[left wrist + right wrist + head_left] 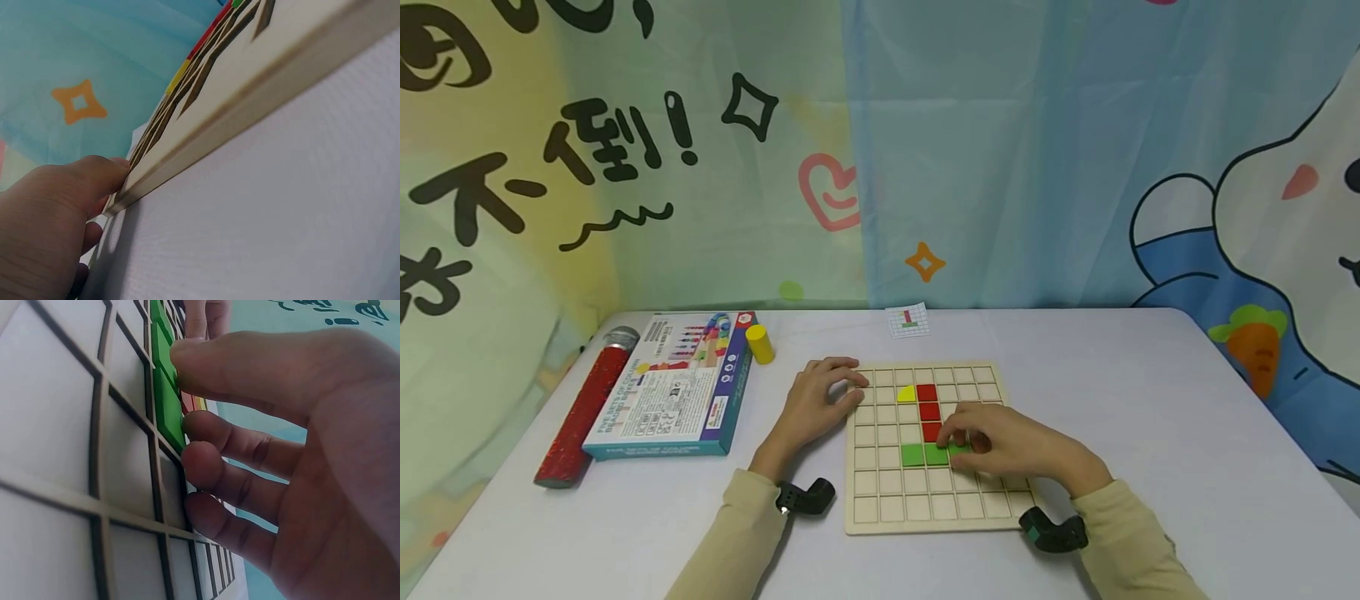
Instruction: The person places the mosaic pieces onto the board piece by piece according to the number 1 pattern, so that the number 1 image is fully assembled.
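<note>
A pale wooden grid board (865, 483) lies on the table. Three red square tiles (928, 412) form a column, with a yellow tile (906, 393) left of the top one, its corner cut off. Below them runs a row of three green square tiles (913, 455). My left hand (816, 400) holds the board's far left corner, thumb (106, 172) on the edge and fingers partly hidden beyond it. Thumb and fingertips of my right hand (1011, 442) pinch the rightmost green tile (167, 409), which sits at its grid square.
Beyond the board lies a small card (907, 321) printed with a red and green grid pattern. At the left are a printed box (662, 383), a yellow cylinder (760, 344) beside it, and a red tube (583, 417) with a silver end. A printed curtain (955, 150) hangs behind the table.
</note>
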Demonstrator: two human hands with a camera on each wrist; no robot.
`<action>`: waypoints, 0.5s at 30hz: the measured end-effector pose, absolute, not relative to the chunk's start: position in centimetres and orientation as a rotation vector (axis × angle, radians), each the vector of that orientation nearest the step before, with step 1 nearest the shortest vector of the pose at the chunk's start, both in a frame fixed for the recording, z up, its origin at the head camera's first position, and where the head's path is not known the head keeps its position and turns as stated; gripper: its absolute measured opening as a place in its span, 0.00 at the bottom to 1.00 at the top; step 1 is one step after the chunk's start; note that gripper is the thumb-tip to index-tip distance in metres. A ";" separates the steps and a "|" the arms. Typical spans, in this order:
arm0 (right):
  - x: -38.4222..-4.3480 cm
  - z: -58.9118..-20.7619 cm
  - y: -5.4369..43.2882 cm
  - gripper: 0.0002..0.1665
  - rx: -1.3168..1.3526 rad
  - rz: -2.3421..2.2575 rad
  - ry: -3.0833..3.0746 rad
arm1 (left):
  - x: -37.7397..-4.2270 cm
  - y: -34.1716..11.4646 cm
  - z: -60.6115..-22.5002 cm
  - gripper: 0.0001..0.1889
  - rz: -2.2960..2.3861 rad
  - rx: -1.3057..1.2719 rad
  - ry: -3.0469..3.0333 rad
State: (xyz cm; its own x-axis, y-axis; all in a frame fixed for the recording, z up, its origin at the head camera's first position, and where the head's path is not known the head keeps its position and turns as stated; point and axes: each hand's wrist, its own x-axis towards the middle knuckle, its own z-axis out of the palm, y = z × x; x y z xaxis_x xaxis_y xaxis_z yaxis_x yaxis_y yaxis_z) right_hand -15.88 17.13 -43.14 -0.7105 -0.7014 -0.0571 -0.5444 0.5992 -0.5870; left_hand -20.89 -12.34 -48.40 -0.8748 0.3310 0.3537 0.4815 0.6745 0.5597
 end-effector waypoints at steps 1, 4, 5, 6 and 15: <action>-15.8 -43.1 17.1 0.11 -1.013 -0.796 2.546 | -20.9 -12.3 -48.4 0.06 -0.987 -0.655 -2.669; -15.8 -43.2 17.1 0.11 -1.010 -0.798 2.543 | -20.8 -12.4 -48.3 0.07 -0.985 -0.650 -2.677; -15.8 -43.2 17.1 0.11 -1.008 -0.800 2.541 | -20.8 -12.4 -48.3 0.07 -0.983 -0.650 -2.678; -15.8 -43.2 17.1 0.11 -1.011 -0.800 2.540 | -20.8 -12.4 -48.3 0.07 -0.981 -0.649 -2.678; -15.9 -43.2 17.7 0.07 -1.015 -0.811 2.541 | -21.1 -12.2 -49.1 0.06 -0.992 -0.663 -2.658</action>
